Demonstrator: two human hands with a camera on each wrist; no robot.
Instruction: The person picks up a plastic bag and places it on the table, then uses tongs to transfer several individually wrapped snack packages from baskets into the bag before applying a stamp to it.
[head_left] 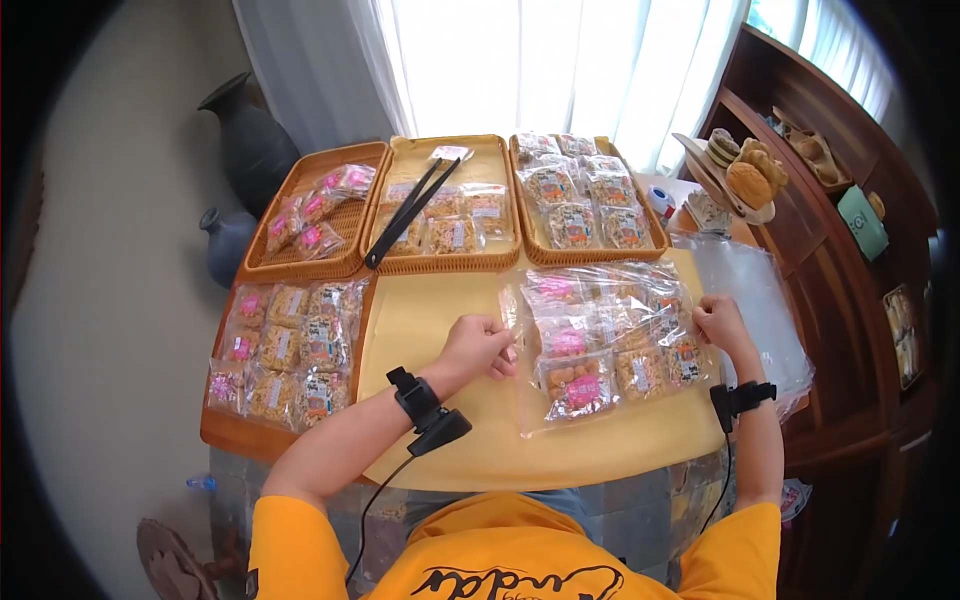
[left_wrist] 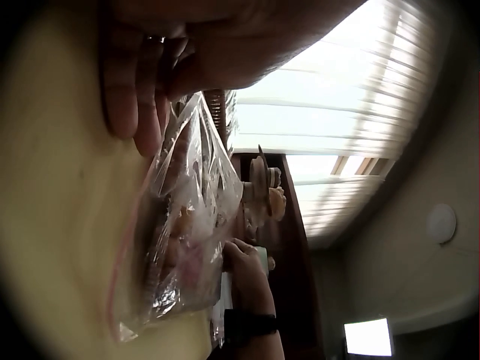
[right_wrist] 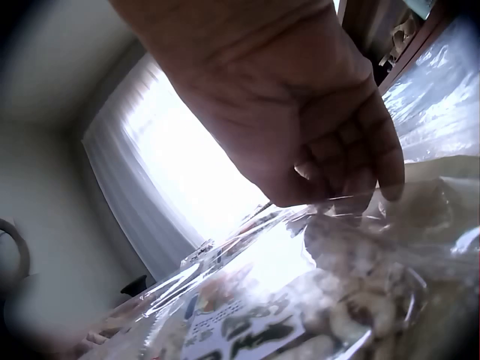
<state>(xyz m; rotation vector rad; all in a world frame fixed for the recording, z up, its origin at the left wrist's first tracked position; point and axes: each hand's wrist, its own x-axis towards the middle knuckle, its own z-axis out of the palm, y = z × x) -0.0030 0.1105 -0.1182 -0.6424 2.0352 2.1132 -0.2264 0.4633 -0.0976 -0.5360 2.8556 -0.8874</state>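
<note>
A large clear bag [head_left: 605, 345] [left_wrist: 187, 247] [right_wrist: 277, 300] lies flat on the yellow cloth, with rows of small snack packets inside, some labelled in pink. My left hand [head_left: 480, 346] [left_wrist: 195, 60] pinches its left edge between thumb and forefinger, the other fingers hanging beside it. On the opposite side, my right hand [head_left: 720, 323] [right_wrist: 300, 127] grips the bag's right edge with curled fingers. Part of that grip is hidden behind the palm in the right wrist view.
Another filled bag [head_left: 280, 350] lies at the left. Behind are wicker trays [head_left: 320, 265] of packets, with black tongs [head_left: 410, 215] across the middle one. Empty clear bags [head_left: 760, 320] lie at the right, below a stand of breads [head_left: 750, 185]. Dark vases [head_left: 250, 145] stand back left.
</note>
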